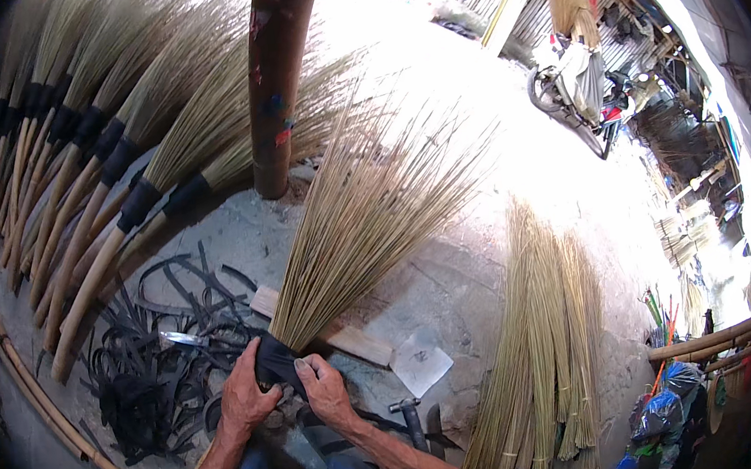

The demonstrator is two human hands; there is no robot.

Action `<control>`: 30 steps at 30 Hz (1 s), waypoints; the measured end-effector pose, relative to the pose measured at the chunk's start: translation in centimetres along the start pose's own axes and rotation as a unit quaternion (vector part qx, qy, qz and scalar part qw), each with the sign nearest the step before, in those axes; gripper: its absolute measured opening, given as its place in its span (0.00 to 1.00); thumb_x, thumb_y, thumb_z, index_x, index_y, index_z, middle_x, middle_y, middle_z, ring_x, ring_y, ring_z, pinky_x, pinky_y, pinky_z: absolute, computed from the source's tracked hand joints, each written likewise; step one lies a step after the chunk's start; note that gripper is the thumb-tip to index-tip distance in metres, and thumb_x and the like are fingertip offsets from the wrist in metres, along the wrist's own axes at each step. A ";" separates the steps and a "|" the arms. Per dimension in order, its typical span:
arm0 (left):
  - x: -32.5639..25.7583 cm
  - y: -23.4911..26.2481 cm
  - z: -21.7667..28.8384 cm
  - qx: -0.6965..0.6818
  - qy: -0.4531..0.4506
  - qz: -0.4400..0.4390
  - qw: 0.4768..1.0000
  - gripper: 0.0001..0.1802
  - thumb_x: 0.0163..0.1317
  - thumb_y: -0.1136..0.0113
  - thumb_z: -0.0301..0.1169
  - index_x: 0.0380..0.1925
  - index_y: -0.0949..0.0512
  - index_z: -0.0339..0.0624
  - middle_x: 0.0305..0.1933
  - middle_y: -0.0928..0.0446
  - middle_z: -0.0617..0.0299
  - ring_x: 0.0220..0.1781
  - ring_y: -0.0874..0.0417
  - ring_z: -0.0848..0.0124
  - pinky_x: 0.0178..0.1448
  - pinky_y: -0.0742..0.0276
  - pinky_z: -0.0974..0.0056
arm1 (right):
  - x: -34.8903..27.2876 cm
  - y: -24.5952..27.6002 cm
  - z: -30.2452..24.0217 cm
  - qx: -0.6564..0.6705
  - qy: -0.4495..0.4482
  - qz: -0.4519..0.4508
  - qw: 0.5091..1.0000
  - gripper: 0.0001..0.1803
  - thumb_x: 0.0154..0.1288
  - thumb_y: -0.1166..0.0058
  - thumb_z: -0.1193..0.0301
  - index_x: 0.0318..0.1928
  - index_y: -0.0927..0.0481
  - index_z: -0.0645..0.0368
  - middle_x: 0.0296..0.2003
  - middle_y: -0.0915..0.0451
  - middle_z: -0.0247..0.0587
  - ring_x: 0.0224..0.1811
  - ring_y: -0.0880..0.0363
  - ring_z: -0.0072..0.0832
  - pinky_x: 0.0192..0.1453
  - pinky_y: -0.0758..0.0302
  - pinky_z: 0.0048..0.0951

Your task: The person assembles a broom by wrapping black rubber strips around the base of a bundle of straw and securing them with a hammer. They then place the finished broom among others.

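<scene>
Between my knees stands a broom (365, 217), its straw bristles fanning up and away from me. A black rubber strip (276, 362) wraps around its neck. My left hand (244, 397) closes on the left side of this wrapped neck. On the other side, my right hand (326, 390) grips the black wrap, thumb pressed against it. Most of the handle is hidden below my hands. Left of them lies a tangled heap of black rubber strips (132, 402), with a shiny metal blade (183, 338) on it. A hammer (412, 423) rests near my right forearm.
Bound brooms (116, 161) lean in a row at left beside a thick post (274, 99). Bamboo poles (40, 393) lie near left. A wooden board (360, 345) and translucent sheet (422, 362) lie ahead; straw bundles (538, 345) at right. A motorbike (576, 99) stands far right.
</scene>
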State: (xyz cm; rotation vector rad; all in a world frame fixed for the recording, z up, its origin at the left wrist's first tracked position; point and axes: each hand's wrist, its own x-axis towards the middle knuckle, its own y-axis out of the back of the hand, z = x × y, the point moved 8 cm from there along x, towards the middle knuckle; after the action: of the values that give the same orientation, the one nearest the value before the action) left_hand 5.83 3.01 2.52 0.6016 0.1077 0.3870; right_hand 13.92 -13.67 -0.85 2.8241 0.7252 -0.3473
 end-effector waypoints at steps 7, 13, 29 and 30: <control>0.9 -1.9 0.7 0.052 -0.055 0.097 0.992 0.47 0.59 0.21 0.39 0.77 0.29 0.37 0.62 0.18 0.41 0.61 0.13 0.37 0.63 0.15 0.42 | -3.2 -1.8 1.9 0.233 -0.249 -0.100 0.935 0.22 0.91 0.48 0.47 0.48 0.22 0.53 0.28 0.28 0.27 0.23 0.31 0.17 0.28 0.32 0.26; 0.8 -1.0 1.8 0.088 -0.039 0.139 0.986 0.37 0.65 0.27 0.36 0.72 0.25 0.37 0.62 0.18 0.41 0.62 0.14 0.38 0.63 0.15 0.42 | -5.5 -2.3 1.2 0.216 -0.232 -0.163 0.934 0.23 0.90 0.48 0.45 0.48 0.23 0.53 0.26 0.29 0.25 0.23 0.33 0.16 0.27 0.35 0.25; -1.2 0.7 0.1 -0.012 -0.075 0.270 0.960 0.15 0.69 0.37 0.33 0.49 0.22 0.33 0.57 0.19 0.37 0.57 0.14 0.38 0.59 0.14 0.46 | -6.3 -3.5 0.7 0.183 -0.190 -0.172 0.949 0.21 0.90 0.47 0.46 0.49 0.24 0.50 0.24 0.32 0.22 0.23 0.35 0.15 0.29 0.36 0.24; -1.2 0.9 -0.1 -0.022 -0.070 0.273 0.959 0.15 0.68 0.37 0.32 0.48 0.22 0.33 0.56 0.19 0.37 0.56 0.14 0.37 0.58 0.14 0.46 | -6.4 -3.6 0.9 0.173 -0.197 -0.175 0.949 0.20 0.90 0.47 0.46 0.50 0.24 0.50 0.25 0.32 0.22 0.23 0.36 0.15 0.29 0.36 0.24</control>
State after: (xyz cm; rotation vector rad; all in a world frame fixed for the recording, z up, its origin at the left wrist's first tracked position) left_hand 4.39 3.25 2.96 0.6076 -0.2098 0.8778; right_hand 6.56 -13.61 -0.44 2.7733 1.1610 -1.1624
